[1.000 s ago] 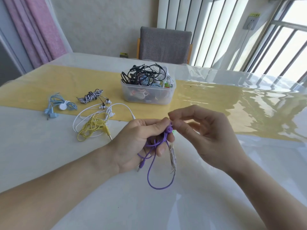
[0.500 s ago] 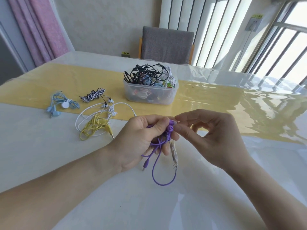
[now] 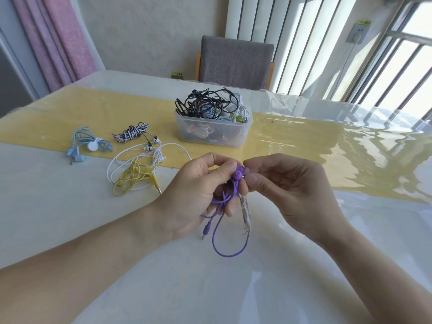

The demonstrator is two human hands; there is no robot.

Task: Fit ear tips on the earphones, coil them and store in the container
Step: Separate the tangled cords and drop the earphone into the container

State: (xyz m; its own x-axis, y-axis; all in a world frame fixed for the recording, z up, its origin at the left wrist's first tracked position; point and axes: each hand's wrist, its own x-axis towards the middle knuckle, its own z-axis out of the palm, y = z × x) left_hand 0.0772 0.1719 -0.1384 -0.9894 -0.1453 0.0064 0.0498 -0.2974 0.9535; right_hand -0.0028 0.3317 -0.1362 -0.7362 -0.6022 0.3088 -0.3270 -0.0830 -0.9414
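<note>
My left hand (image 3: pixel 198 192) grips the purple earphones (image 3: pixel 224 206), its thumb and forefinger holding a purple earbud (image 3: pixel 238 175) up. A loop of purple cable and the plug hang below the palm, beside a small clear plastic bag (image 3: pixel 246 212). My right hand (image 3: pixel 287 190) pinches a small pale ear tip (image 3: pixel 247 171) against the earbud. The clear plastic container (image 3: pixel 211 130) stands behind the hands on the yellow runner, heaped with tangled earphones.
On the left of the table lie a coiled blue pair (image 3: pixel 87 145), a striped black-and-white bundle (image 3: pixel 133 133), a loose white pair (image 3: pixel 149 155) and a yellow tangle (image 3: pixel 135 177). A grey chair (image 3: pixel 235 61) stands beyond the table's far edge.
Both hands stay together at the earbud. The right fingers have shifted slightly, now with a pale ear tip visible at the earbud.
</note>
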